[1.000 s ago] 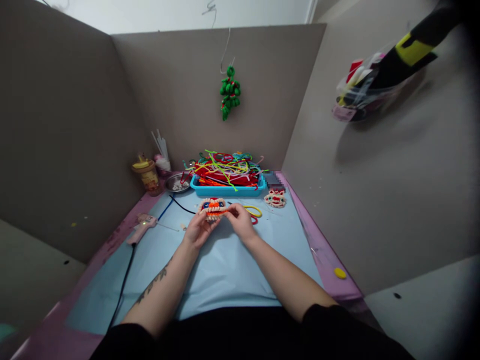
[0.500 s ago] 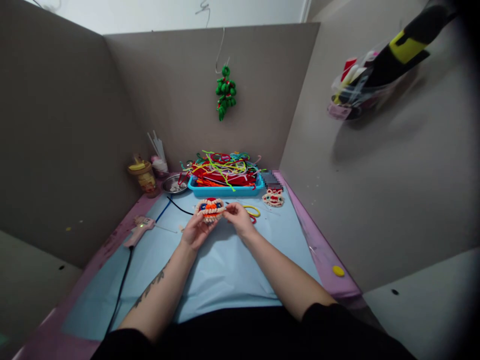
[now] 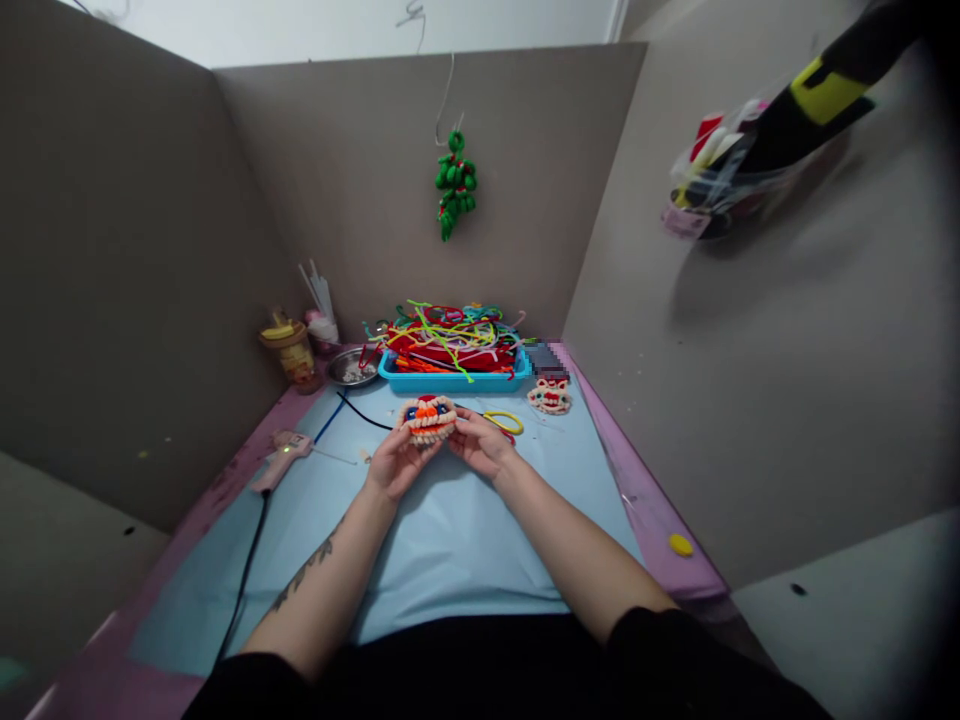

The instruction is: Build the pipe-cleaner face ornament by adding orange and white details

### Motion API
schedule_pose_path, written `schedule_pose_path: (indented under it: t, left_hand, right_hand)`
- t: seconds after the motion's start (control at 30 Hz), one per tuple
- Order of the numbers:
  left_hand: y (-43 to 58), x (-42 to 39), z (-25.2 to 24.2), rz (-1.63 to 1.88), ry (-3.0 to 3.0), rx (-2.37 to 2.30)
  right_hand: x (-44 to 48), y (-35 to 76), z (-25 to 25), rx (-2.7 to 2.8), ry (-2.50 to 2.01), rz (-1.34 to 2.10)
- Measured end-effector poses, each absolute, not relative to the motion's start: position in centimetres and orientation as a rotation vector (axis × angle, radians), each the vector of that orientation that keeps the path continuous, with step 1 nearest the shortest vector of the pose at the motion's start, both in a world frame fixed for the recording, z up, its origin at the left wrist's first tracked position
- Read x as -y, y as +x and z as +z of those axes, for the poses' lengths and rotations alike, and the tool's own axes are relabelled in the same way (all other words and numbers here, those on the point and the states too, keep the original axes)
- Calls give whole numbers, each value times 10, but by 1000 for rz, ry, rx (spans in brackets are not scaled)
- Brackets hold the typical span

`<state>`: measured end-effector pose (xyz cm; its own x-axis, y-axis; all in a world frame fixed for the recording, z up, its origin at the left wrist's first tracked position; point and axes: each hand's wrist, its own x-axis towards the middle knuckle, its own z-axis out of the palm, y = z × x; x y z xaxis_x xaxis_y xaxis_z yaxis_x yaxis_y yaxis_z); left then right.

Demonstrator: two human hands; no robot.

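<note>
Between my two hands is a pipe-cleaner lion-dance head [image 3: 427,418], cream with an orange nose and mouth, dark blue eyes and a red top. My left hand [image 3: 399,463] grips its left and lower side, thumb in front. At its right edge my right hand [image 3: 481,446] holds on with closed fingers, some of them hidden behind the piece. Just behind the right hand lie scissors with yellow and red handles [image 3: 504,422]. A similar flat cream face with red and green parts [image 3: 550,397] rests farther right.
A blue tray [image 3: 450,383] heaped with coloured pipe cleaners stands at the back. Left of it are a metal dish [image 3: 354,368] and a cup [image 3: 294,358]. A pink glue gun [image 3: 282,461] with its cord lies left. A yellow disc [image 3: 681,545] lies at right.
My right hand's fingers have shifted from a pinch at the right edge to a fuller hold around that side. The view has shifted slightly.
</note>
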<state>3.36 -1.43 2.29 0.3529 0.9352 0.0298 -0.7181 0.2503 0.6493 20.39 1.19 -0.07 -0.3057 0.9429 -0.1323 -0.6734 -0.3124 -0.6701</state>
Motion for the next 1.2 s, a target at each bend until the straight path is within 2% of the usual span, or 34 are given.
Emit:
schedule_pose_path:
  t: [0.53, 0.93, 1.0, 1.1, 1.13, 1.2]
  left_hand:
    - [32, 14, 25, 1117, 584, -315]
    - [28, 0, 7, 1180, 373, -444]
    - [26, -2, 6, 1212, 347, -435]
    - [28, -4, 5, 1299, 341, -419]
    - [29, -4, 5, 1333, 363, -426]
    - [34, -5, 4, 1397, 482, -458]
  right_hand:
    - [-16, 202, -4, 564, -623, 1763]
    - [-8, 200, 7, 648, -783, 1748]
    - [-3, 200, 15, 659, -922, 1561]
    - [15, 190, 36, 807, -1062, 1013]
    - [24, 180, 45, 945, -1029, 917]
    - [44, 151, 61, 1320, -921, 954]
